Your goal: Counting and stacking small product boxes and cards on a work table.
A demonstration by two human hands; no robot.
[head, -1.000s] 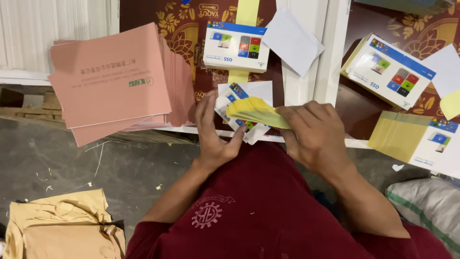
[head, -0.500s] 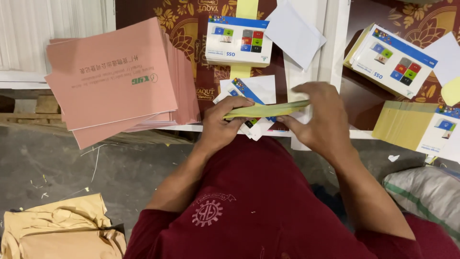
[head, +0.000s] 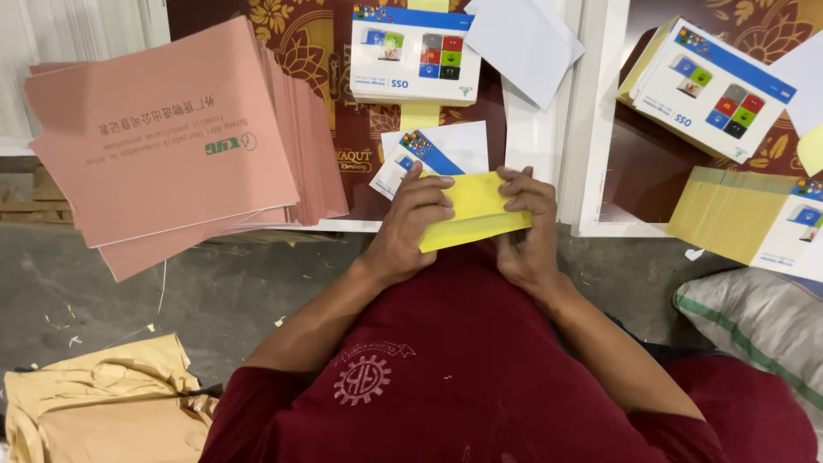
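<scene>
Yellow paper bundle [head: 471,210], gripped at the near table edge: left hand [head: 410,225] and right hand [head: 525,230] clenched on its ends. White card [head: 433,154] lay just behind it; pink booklet stack [head: 171,137] lay to its left.

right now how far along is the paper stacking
Done: printed stacks and sit squared on the table. In hand: left hand and right hand grip a yellow sheet bundle. Left: loose white sheets, yellow-edged pile.
</scene>
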